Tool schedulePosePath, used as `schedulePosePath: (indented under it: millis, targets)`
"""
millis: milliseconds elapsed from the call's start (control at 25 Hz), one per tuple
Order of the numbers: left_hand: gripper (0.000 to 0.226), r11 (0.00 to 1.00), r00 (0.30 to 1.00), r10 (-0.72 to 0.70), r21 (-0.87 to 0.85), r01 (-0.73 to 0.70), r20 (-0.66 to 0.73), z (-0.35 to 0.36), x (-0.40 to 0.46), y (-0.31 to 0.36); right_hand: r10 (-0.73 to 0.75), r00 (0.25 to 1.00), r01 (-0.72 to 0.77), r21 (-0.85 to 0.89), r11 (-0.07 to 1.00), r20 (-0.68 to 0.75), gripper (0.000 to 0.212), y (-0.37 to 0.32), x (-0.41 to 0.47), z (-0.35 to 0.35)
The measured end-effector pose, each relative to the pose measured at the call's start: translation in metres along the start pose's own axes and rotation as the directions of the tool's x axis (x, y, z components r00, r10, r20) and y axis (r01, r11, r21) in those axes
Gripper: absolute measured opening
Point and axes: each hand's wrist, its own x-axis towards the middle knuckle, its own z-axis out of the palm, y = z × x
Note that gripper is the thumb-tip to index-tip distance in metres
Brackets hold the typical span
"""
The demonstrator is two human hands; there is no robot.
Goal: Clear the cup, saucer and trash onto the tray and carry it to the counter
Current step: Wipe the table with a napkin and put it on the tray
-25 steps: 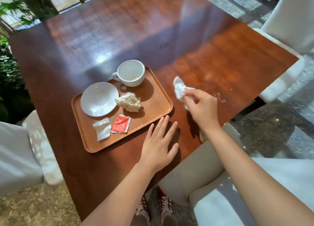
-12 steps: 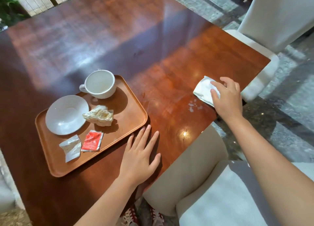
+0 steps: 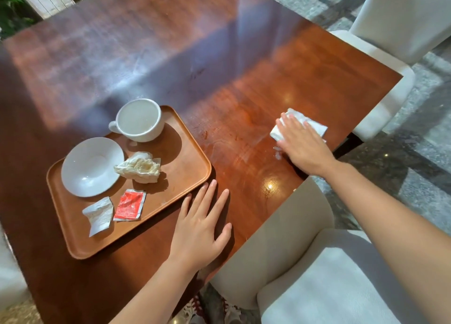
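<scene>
A brown tray [image 3: 175,138] lies on the wooden table [image 3: 219,55] at the left. On it stand a white cup [image 3: 139,120] at the back and a white saucer [image 3: 91,166] to its left. A crumpled napkin [image 3: 139,168], a red packet [image 3: 129,205] and a torn white packet [image 3: 98,215] also lie on the tray. My left hand [image 3: 200,228] rests flat on the table just right of the tray's near corner. My right hand [image 3: 301,143] presses a white tissue [image 3: 314,125] onto the table near its right edge, beside a few white specks.
A cream chair [image 3: 292,262] is tucked under the table's near right edge. Another white chair [image 3: 402,26] stands at the far right. Grey stone floor [image 3: 415,153] lies to the right, plants [image 3: 12,4] at the far left.
My right hand has slid the tissue from beside the tray rightwards to the table's right edge and now lies flat on it. My left hand has stayed flat by the tray.
</scene>
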Motion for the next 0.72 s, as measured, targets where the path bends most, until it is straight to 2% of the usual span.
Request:
schedulePosePath:
  millis: [200,600,640,720]
  targets:
    - [0.063,1.0,1.0,-0.004,0.003,0.004,0.008,-0.002,0.0,0.002,-0.053,0.996,0.05,0.037,0.998,0.071,0.06,-0.033,-0.029,0.011]
    - [0.063,1.0,1.0,-0.006,-0.006,0.006,0.006,-0.001,0.001,0.0,-0.189,0.981,0.186,0.063,0.981,0.05,0.065,-0.081,-0.082,0.033]
    - [0.063,1.0,1.0,-0.008,-0.007,0.008,0.008,-0.001,0.001,0.0,-0.196,0.979,0.191,0.102,0.976,0.051,0.062,-0.081,-0.083,0.033]
    - [0.063,1.0,1.0,-0.009,-0.006,0.009,0.011,-0.003,0.001,0.001,-0.171,0.984,0.149,0.331,0.932,0.039,0.054,-0.081,-0.082,0.027]
